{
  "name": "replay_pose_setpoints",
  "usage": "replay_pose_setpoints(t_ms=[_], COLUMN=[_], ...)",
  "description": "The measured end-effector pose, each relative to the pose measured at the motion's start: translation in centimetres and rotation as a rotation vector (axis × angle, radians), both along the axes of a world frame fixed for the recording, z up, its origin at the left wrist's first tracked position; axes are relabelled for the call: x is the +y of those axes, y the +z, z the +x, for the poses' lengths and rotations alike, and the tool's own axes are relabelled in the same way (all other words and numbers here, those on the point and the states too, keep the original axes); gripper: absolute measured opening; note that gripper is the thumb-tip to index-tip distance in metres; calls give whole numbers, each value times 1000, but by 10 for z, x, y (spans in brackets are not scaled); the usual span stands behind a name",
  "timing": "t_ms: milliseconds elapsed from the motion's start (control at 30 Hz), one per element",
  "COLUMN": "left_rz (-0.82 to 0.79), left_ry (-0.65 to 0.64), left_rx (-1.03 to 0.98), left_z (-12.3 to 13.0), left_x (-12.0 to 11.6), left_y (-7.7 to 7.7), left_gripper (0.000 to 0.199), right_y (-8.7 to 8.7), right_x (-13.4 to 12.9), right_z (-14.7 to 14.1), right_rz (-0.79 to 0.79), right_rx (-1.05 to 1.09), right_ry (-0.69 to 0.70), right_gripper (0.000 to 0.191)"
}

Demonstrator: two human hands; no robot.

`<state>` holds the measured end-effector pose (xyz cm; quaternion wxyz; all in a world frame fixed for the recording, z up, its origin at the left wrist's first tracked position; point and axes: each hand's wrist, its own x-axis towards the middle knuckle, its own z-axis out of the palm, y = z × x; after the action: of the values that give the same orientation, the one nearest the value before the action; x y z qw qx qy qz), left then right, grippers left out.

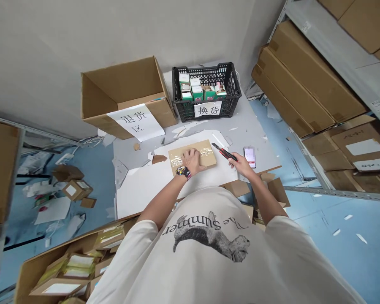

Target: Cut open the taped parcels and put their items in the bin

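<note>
At the centre of the frame, we find the box [210,159], flat on the white sheet [139,195] over the table [251,126], with clear tape [205,148] across its top. The left hand [191,160] lies on it palm down, fingers spread and bent. Right of centre, the right hand [240,163] has its fingers closed round the knife [225,153], whose blade end points towards the box's upper right corner, near but apart. We note the phone [250,157] just beside this hand, the crate [185,110] at upper centre and the carton [169,110] at upper left. From its shallow form, we judge the box fairly light, stiff along its edges and more yielding mid-top, where heavy pressure may bow the card; how fragile its contents are, we cannot tell. Taped parts are probably slicker than bare card. We would take hold across two opposite sides, or steady it with a palm on bare card, away from the blade. The knife is rigid, and its handle alone is safe to grip.
</note>
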<state>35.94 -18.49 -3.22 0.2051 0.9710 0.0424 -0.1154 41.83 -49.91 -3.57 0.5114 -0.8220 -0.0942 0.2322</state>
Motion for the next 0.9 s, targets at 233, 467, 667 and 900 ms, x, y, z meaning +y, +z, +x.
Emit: replay_pose_setpoints(t_ms=[233,467,667,900], left_rz=[40,7,-42,-59], left_ry=[25,44,42,34], left_rx=[85,62,33,50], left_z=[14,8,-1,1], left_x=[-10,-12,-13,-11], left_y=[-1,-2,0,4], left_gripper=[66,76,72,67], right_y=[-12,-16,-19,-21], right_x=[4,-5,-14,-15], right_z=[-4,-1,0,9], right_rz=[123,117,118,49], right_rx=[97,136,147,162], right_ry=[-40,-62,-26,-16], right_gripper=[65,67,64,68])
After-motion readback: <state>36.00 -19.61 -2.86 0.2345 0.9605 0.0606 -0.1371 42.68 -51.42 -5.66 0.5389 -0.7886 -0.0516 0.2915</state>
